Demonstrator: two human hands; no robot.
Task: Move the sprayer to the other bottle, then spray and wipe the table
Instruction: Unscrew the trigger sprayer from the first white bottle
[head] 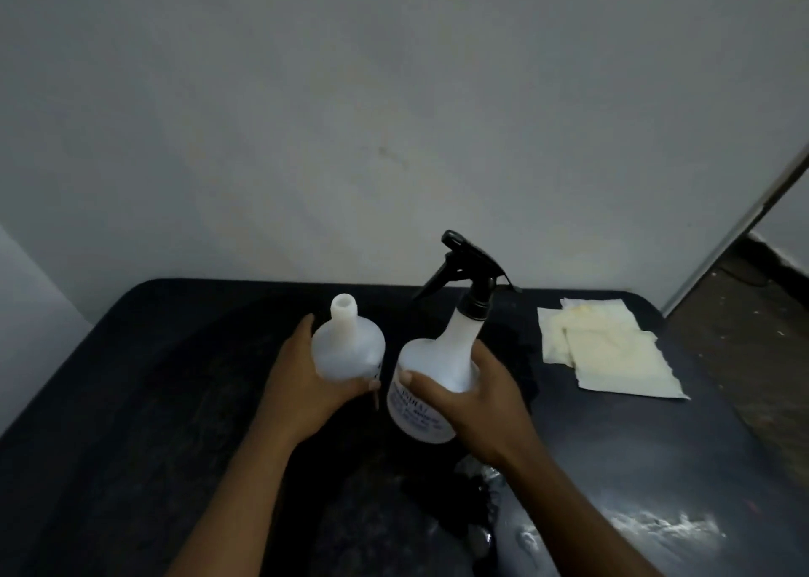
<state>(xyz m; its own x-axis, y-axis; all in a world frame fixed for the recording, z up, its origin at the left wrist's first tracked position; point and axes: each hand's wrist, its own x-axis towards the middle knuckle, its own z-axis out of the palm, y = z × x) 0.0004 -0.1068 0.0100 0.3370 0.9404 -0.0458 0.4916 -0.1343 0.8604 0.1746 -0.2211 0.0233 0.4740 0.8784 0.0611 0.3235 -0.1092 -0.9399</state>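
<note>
Two white translucent bottles stand side by side on the dark table (153, 401). The left bottle (346, 349) has an open neck with no cap, and my left hand (306, 384) is wrapped around its body. The right bottle (433, 371) carries the black trigger sprayer (468, 270) screwed on its neck, nozzle pointing left. My right hand (477, 392) grips this bottle's lower body over a printed label. The right bottle tilts slightly toward me.
Pale yellowish wiping cloths (608, 349) lie flat at the table's back right. A wet or glossy patch (656, 528) shines on the near right of the table. A grey wall rises behind; a door frame (740, 222) and floor show at far right.
</note>
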